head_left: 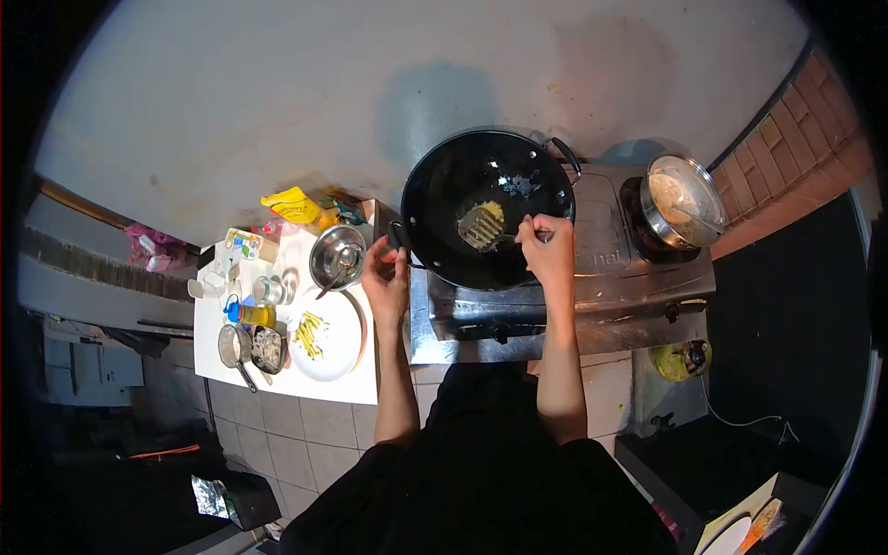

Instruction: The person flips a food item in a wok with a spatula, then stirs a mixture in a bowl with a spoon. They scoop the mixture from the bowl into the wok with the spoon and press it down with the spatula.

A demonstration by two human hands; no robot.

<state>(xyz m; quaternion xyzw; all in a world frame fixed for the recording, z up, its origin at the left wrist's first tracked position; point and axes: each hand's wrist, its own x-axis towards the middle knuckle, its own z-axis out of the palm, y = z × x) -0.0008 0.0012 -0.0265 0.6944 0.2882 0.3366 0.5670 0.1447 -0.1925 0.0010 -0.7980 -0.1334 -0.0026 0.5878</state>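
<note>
A large black wok [453, 171] sits on the stove in front of me, with a dark loop handle on either side. My left hand [385, 285] is at its left handle [398, 235], thumb and fingers bent around it. My right hand [549, 248] is closed on the handle of a slotted turner [481, 228]. The turner's head rests low in the wok, touching or just above the bottom. A small heap of yellowish chopped bits [494, 209] lies beside its slots. Part of the turner's handle is hidden by my right fingers.
A steel pot [659, 220] with pale contents and a utensil stands on the right burner. On the white table [366, 370] at left are a steel bowl [321, 262], a plate [344, 356] with green-yellow strips, an oil bottle [257, 315], a small saucepan [229, 348] and a yellow bag [290, 204].
</note>
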